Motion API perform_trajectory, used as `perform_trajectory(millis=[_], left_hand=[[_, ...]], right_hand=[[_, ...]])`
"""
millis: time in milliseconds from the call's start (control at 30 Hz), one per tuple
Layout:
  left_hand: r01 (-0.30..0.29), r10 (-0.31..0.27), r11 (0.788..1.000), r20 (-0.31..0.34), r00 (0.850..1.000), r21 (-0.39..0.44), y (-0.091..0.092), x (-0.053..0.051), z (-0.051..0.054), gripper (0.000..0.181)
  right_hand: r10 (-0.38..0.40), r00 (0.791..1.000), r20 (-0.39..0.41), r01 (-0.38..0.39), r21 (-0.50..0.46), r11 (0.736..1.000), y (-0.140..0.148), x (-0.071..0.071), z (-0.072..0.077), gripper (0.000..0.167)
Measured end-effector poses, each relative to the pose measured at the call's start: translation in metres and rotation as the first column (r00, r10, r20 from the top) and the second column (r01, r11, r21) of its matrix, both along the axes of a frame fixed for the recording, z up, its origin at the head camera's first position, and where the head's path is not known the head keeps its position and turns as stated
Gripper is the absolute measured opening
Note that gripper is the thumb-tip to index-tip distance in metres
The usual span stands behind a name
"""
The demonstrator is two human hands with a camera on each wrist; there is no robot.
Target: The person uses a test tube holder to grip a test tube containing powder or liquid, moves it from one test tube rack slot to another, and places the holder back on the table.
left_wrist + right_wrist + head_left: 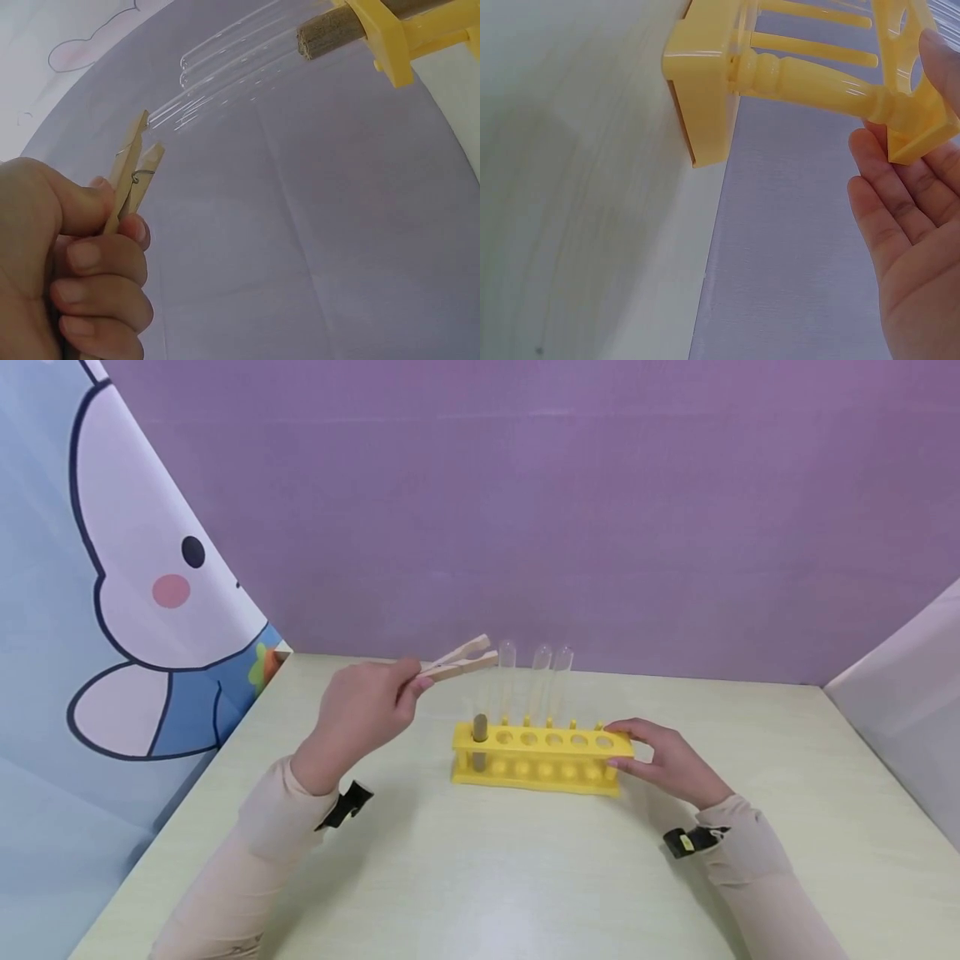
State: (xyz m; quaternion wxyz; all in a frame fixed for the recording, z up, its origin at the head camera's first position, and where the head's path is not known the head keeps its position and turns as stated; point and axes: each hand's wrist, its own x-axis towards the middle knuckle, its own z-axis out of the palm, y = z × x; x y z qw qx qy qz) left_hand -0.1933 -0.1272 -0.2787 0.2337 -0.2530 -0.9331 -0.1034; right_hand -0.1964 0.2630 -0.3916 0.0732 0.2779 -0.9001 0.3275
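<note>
My left hand point(367, 702) grips a wooden test tube clamp point(461, 668) by its handle end, with the fingers curled round it in the left wrist view. The clamp's jaws stand apart, close to the rounded end of a clear glass test tube point(507, 653); whether they touch it I cannot tell. More clear test tubes point(542, 658) stand bottom-up along the back of the yellow test tube rack point(536, 785). A brown stick-like rod point(480, 727) stands in the rack's leftmost hole. My right hand point(671, 764) holds the rack's right end between thumb and fingers.
The rack stands on a pale wood-grain table point(495, 877). A purple backdrop point(562, 527) rises behind the far table edge. On the left hangs a blue cloth point(37, 652) with a cartoon figure, and a white cloth point(915, 693) hangs on the right.
</note>
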Motion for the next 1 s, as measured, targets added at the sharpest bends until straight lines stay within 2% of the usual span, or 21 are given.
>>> perform_trajectory(millis=[500,700,1000], left_hand=[[-0.004,0.005,1.0,0.052,0.999,-0.018,0.0035,0.0017,0.0009,0.029],[-0.022,0.025,0.999,0.084,0.996,-0.031,0.0044,0.0028,0.0032,0.029],[-0.026,0.031,0.998,0.091,0.995,-0.056,0.0049,0.0033,0.0034,0.031]], right_hand=[[0.009,1.0,-0.007,-0.009,-0.012,1.0,-0.0009,0.0005,0.0004,0.041],[0.016,1.0,-0.015,-0.016,-0.015,1.0,-0.0016,0.0004,0.0013,0.041],[0.006,1.0,-0.002,-0.006,-0.008,1.0,-0.0004,0.0003,-0.0001,0.042]])
